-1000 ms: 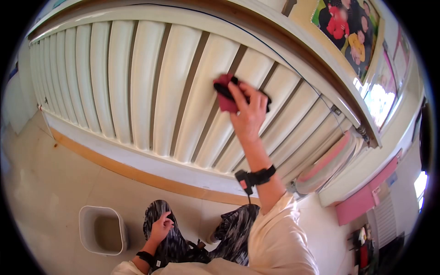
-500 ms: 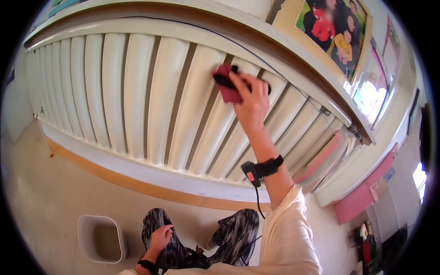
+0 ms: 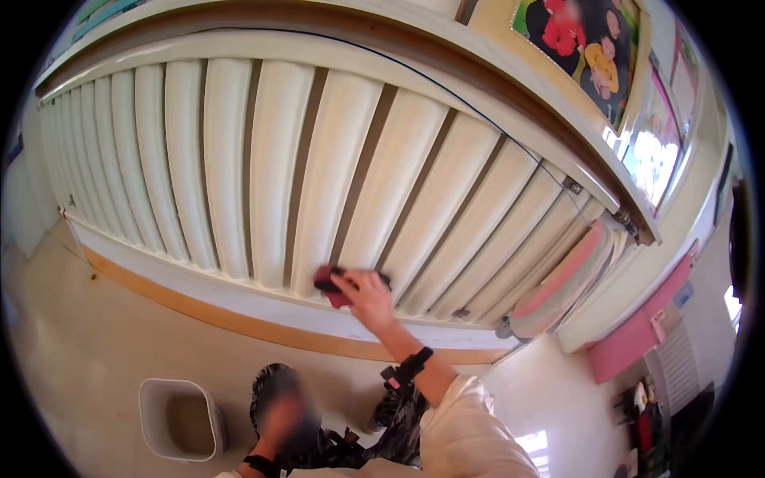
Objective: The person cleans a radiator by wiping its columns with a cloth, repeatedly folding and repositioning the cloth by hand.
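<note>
My right hand (image 3: pixel 369 299) is closed on a dark red cloth (image 3: pixel 338 298) together with a black piece whose kind I cannot make out. The cloth sits against the lower end of a cream radiator (image 3: pixel 335 171), whose tall rounded columns have dark gaps between them. My left hand (image 3: pixel 280 422) lies over my knee, on the black and grey patterned trousers (image 3: pixel 402 426). A blur covers it, so its fingers do not show clearly.
A whitish bin (image 3: pixel 182 382) stands on the tiled floor at lower left. Above the radiator runs a ledge with a thin dark cable (image 3: pixel 398 70) under it. A framed photo (image 3: pixel 586 56) leans at upper right. Striped fabric (image 3: pixel 558 279) hangs at the radiator's right end.
My right hand has moved with the cloth from near the radiator's top down to its bottom edge, a little to the left. My left hand has stayed by my knee.
</note>
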